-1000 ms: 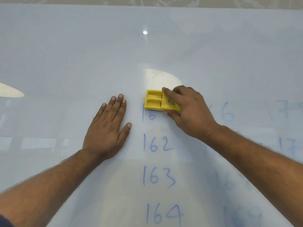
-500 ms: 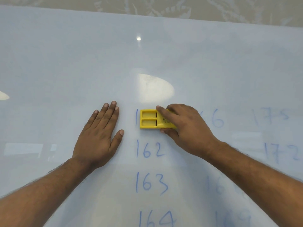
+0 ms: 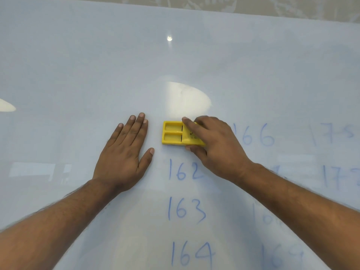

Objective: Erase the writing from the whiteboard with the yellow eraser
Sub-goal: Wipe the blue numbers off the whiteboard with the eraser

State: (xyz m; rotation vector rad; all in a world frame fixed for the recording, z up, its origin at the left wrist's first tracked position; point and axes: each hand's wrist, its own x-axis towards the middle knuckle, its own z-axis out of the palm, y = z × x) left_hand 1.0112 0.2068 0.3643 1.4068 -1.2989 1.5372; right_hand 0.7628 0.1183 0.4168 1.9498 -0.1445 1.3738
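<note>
Eraser (image 3: pixel 176 135) lies flat on the whiteboard (image 3: pixel 78 65), pinched by the right hand (image 3: pixel 212 145) — forefinger on top, thumb beneath; left hand (image 3: pixel 124 152) rests flat, fingers straight; next strokes should press evenly, sweeping down from the fingertips over 162 (image 3: pixel 184 170).

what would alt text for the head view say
A right hand grips a yellow eraser on a whiteboard, just above blue handwritten numbers 162, 163 and 164. The left hand lies flat on the board beside it.
</note>
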